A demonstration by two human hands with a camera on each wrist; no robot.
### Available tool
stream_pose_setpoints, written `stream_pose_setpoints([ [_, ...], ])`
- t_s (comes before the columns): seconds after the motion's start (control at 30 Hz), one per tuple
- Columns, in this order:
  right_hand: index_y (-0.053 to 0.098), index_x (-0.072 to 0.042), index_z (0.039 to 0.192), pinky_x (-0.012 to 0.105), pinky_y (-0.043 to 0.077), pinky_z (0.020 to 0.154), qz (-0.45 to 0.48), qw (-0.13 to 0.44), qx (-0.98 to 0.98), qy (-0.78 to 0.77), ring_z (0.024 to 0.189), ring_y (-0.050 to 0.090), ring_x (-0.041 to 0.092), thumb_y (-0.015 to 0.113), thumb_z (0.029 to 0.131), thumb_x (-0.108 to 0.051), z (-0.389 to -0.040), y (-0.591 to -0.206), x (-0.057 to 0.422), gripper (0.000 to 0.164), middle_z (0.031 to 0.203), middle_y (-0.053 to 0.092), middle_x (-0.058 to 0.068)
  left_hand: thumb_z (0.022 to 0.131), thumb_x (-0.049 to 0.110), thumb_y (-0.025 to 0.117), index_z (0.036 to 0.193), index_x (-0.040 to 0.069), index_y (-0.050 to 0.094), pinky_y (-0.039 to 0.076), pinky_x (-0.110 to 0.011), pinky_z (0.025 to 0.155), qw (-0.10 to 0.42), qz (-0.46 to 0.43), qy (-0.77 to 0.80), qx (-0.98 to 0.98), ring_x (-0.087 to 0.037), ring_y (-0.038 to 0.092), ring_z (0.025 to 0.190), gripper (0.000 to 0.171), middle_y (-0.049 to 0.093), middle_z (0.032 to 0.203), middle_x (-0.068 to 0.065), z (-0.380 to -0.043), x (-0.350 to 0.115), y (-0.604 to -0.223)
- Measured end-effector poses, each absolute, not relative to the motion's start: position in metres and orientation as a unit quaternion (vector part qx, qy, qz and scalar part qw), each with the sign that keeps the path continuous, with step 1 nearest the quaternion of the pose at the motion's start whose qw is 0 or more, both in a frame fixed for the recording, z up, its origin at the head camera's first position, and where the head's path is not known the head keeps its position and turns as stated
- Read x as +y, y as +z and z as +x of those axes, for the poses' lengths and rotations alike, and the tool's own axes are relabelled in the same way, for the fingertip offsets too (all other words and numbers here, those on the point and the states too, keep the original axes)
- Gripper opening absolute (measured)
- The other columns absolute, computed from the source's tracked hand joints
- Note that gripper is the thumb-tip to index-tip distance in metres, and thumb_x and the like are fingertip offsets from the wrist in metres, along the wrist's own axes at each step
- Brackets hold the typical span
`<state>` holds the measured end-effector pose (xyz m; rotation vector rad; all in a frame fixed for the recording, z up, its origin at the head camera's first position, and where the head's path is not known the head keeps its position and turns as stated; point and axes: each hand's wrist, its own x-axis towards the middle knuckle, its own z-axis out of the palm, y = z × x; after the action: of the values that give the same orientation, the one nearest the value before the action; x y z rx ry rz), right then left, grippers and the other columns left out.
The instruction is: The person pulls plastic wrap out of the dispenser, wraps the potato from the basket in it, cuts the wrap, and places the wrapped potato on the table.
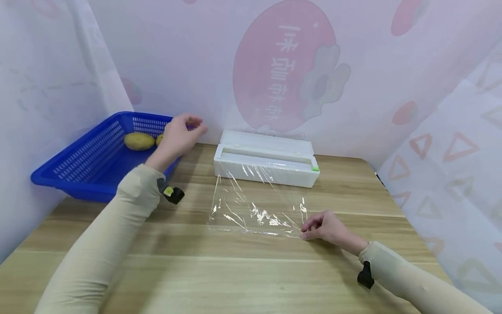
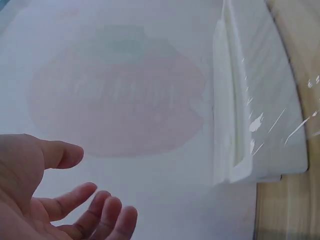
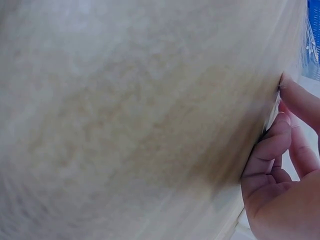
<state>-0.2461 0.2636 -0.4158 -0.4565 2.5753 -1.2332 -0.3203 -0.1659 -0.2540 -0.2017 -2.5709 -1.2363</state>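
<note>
A sheet of plastic wrap (image 1: 255,209) stretches out from a white plastic wrap dispenser box (image 1: 266,172) and lies over the wooden table. At the sheet's near right corner, my right hand (image 1: 325,227) pinches the film between thumb and fingers; in the right wrist view the thumb (image 3: 300,100) meets the fingertips there. My left hand (image 1: 181,137) is raised by the right rim of a blue basket (image 1: 90,187), holding nothing. Its fingers are relaxed and apart from the thumb in the left wrist view, left of the dispenser box (image 2: 275,100).
Inside the basket lie a yellow potato-like item (image 1: 139,141) and part of a second one (image 1: 158,139), half hidden by my left hand. The box's lid (image 1: 266,141) stands raised against the printed cloth wall (image 1: 372,87) behind the table (image 1: 219,279).
</note>
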Motion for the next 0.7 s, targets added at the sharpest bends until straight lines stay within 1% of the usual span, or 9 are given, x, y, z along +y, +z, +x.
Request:
stream_pose_setpoints([
  [0.1, 0.076, -0.005, 0.085, 0.02, 0.037, 0.051, -0.157, 0.124, 0.884, -0.423, 0.058, 0.048, 0.009, 0.088, 0.072, -0.014, -0.244, -0.416, 0.263, 0.02, 0.064, 0.06, 0.002, 0.097, 0.036, 0.058, 0.133, -0.001, 0.055, 0.043, -0.049, 0.097, 0.123, -0.037, -0.422, -0.897, -0.035, 0.052, 0.118, 0.051, 0.056, 0.13, -0.022, -0.33, -0.176, -0.247],
  [0.23, 0.075, -0.004, 0.086, 0.02, 0.038, 0.051, -0.162, 0.125, 0.881, -0.425, 0.058, 0.049, 0.01, 0.087, 0.073, -0.013, -0.242, -0.417, 0.265, 0.02, 0.065, 0.061, 0.004, 0.098, 0.04, 0.056, 0.137, 0.0, 0.051, 0.043, -0.05, 0.096, 0.098, -0.005, -0.43, -0.897, -0.037, 0.05, 0.121, 0.056, 0.051, 0.136, -0.023, -0.339, -0.188, -0.241],
  [0.33, 0.075, -0.004, 0.086, 0.02, 0.038, 0.051, -0.165, 0.126, 0.88, -0.427, 0.059, 0.05, 0.01, 0.087, 0.073, -0.013, -0.241, -0.418, 0.266, 0.02, 0.066, 0.061, 0.004, 0.099, 0.039, 0.055, 0.138, -0.002, 0.049, 0.041, -0.051, 0.098, 0.089, -0.001, -0.434, -0.897, -0.039, 0.048, 0.123, 0.057, 0.049, 0.138, -0.024, -0.344, -0.197, -0.238],
  [0.5, 0.076, -0.008, 0.084, 0.021, 0.039, 0.051, -0.157, 0.124, 0.885, -0.42, 0.059, 0.05, 0.01, 0.088, 0.073, -0.015, -0.238, -0.419, 0.267, 0.018, 0.066, 0.061, 0.002, 0.1, 0.04, 0.051, 0.139, -0.006, 0.045, 0.038, -0.054, 0.101, 0.077, -0.007, -0.426, -0.901, -0.041, 0.044, 0.126, 0.06, 0.045, 0.14, -0.027, -0.35, -0.213, -0.234],
  [0.7, 0.076, -0.01, 0.084, 0.021, 0.039, 0.051, -0.161, 0.12, 0.887, -0.415, 0.059, 0.05, 0.01, 0.088, 0.073, -0.015, -0.236, -0.419, 0.267, 0.017, 0.066, 0.062, 0.001, 0.098, 0.046, 0.052, 0.143, -0.005, 0.041, 0.032, -0.055, 0.106, 0.056, -0.012, -0.426, -0.903, -0.043, 0.039, 0.13, 0.069, 0.041, 0.144, -0.028, -0.365, -0.235, -0.238],
])
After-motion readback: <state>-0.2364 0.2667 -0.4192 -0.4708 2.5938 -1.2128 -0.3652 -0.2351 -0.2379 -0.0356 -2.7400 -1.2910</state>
